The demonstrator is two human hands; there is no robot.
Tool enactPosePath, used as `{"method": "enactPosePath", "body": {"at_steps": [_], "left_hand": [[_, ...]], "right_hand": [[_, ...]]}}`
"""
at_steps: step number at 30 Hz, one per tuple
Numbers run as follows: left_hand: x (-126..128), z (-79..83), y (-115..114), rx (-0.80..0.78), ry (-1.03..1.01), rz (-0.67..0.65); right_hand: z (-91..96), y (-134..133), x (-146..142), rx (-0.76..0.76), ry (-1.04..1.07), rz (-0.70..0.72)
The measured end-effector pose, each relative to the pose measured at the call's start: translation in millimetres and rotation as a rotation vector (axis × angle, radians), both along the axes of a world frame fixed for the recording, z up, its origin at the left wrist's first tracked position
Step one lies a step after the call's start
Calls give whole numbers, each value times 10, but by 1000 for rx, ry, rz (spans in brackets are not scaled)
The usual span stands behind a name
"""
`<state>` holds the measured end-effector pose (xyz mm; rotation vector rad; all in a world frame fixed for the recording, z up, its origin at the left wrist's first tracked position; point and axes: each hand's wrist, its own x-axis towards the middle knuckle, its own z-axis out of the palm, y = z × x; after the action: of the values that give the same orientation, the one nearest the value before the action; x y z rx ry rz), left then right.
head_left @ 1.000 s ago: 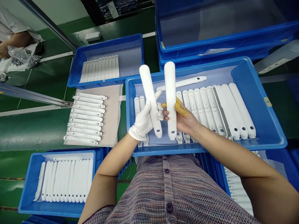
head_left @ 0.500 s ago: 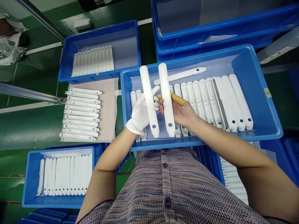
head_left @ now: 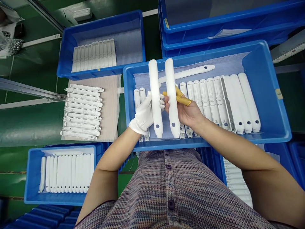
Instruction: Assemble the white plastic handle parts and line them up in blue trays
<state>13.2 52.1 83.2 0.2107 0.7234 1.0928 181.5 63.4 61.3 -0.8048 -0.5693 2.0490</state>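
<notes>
Working above the big blue tray (head_left: 264, 66) at the counter's near edge, lined with white covers (head_left: 214, 105). Left of it, far bin (head_left: 65, 54) and near bin (head_left: 30, 178), each carrying white strips (head_left: 95, 55). Gripping the left cover (head_left: 155, 95) in the gloved left hand (head_left: 144, 114), the right cover (head_left: 172, 95) in the right hand (head_left: 188, 113), side by side over the tray's left end.

Upper-left blue tray (head_left: 63, 54): one row of slim white parts (head_left: 94, 54), side by side. Beige mat (head_left: 111, 108) on the green surface (head_left: 30, 127): a column of white pieces (head_left: 82, 111) lying crosswise. Lower-left blue tray (head_left: 30, 178): white strips (head_left: 68, 173) packed lengthwise. Stacked blue crates (head_left: 214, 19) at top right. Metal rail (head_left: 26, 90) at left.
</notes>
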Motion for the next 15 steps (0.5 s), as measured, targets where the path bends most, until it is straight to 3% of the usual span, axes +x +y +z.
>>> {"method": "enactPosePath", "body": {"at_steps": [8, 11, 15], "left_hand": [[-4, -84, -24, 107, 77, -24], [-24, -140, -47, 238, 137, -38], [-48, -164, -73, 389, 238, -98]], "right_hand": [[-92, -66, 8, 187, -41, 35], [-119, -140, 3, 418, -225, 29], [-189, -234, -3, 807, -591, -119]]}}
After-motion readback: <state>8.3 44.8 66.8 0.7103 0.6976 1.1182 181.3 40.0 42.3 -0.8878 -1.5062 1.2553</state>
